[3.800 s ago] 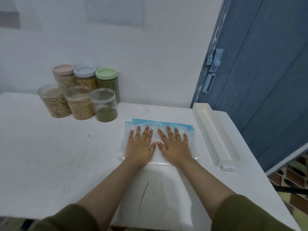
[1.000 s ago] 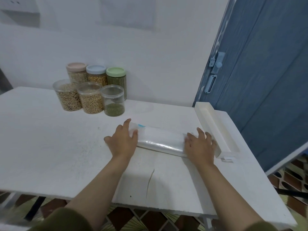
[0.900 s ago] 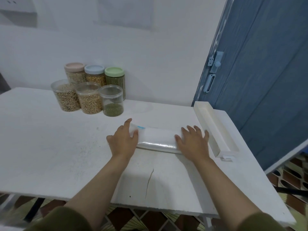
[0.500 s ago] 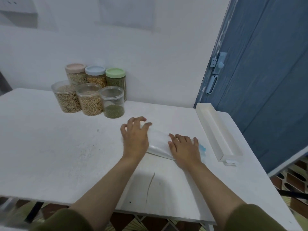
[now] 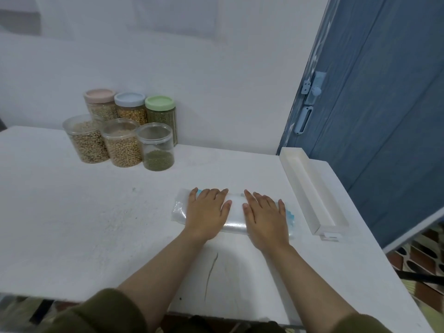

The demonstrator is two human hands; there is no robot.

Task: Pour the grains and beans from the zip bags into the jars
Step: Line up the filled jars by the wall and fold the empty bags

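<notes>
Folded clear zip bags [image 5: 236, 212] with blue zip strips lie flat on the white table [image 5: 96, 224]. My left hand [image 5: 207, 211] presses flat on their left part, fingers straight. My right hand [image 5: 265, 217] presses flat on their right part. The bags look empty. At the back left stand three lidless jars: one of brown grain [image 5: 86, 140], one of yellow beans [image 5: 122, 144] and one with a little green grain [image 5: 157, 147]. Behind them are three lidded jars, pink [image 5: 101, 103], blue [image 5: 131, 106] and green [image 5: 162, 114].
A long white open box [image 5: 310, 188] lies along the table's right side, just right of the bags. A blue door [image 5: 374, 104] stands beyond it. A white wall backs the table. Tiled floor shows past the front and right edges.
The spread-out bags have been folded into a narrow strip. In the last half second my left hand came down flat on the strip and both hands now press it side by side.
</notes>
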